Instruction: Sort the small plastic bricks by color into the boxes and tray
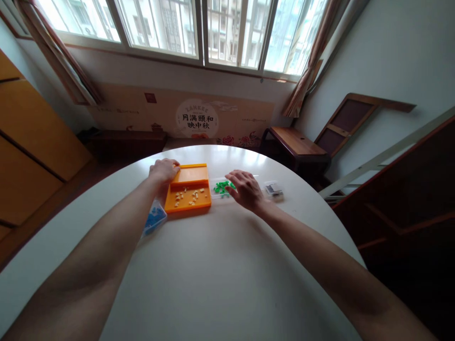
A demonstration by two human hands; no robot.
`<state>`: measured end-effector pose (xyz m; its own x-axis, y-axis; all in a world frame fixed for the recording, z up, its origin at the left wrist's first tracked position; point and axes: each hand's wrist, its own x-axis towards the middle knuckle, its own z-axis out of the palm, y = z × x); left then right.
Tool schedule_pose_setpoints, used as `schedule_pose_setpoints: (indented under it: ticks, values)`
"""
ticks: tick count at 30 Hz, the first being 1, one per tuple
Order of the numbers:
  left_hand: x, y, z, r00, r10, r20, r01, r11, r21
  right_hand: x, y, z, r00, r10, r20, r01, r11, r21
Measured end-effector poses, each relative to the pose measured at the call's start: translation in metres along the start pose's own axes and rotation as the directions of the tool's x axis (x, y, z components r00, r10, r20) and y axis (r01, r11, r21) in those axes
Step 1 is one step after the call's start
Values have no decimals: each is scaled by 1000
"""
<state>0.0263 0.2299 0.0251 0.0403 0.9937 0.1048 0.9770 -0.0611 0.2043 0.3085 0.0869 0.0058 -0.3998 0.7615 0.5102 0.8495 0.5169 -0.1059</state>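
Here's the round white surface filling the foreground, with the orange tray sitting towards its far side, two sections in view! Over on the right, the right hand is loosely spread, thumb apart from the fingers, right over the clear container beside the tray; whether it touches anything there, I can't tell. And the left hand is at the tray's far left corner, fingers curled against the edge; gripping or merely resting, I can't say. Blue pieces lie in a clear box near the tray's left side, then green pieces by the right hand's fingers, and tiny pale pieces scattered across the tray's near section!
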Motion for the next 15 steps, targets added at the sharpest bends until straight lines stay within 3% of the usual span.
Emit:
schedule_pose_setpoints:
  ticks: [2, 5, 7, 9, 11, 13, 15]
  values:
    - [3, 5, -3, 1000, -4, -27, 4, 1000, -1, -15, -3, -1, 998, -53, 36, 54, 998, -22]
    - [0, 9, -11, 997, 12, -76, -13, 1000, -9, -26, -6, -2, 997, -33, 63, 36, 998, -46]
    - [-10, 9, -18, 983, 57, -172, -60, 998, -17, -26, -8, -3, 997, -17, 72, 21, 999, -49]
    - [-29, 7, -26, 909, 192, -369, -210, 978, -11, -24, -8, -4, 996, -22, 87, 26, 999, -42]
    - [-54, 2, -34, 785, 362, -503, -403, 915, 30, -23, -8, -3, 996, -26, 83, 28, 999, -25]
    - [-83, -4, -39, 684, 533, -498, -568, 817, 94, -24, -8, 0, 998, -15, 56, 15, 1000, -8]
    - [-109, -8, -40, 615, 698, -366, -707, 694, 137, -27, -7, 3, 1000, 4, 28, -4, 1000, 5]
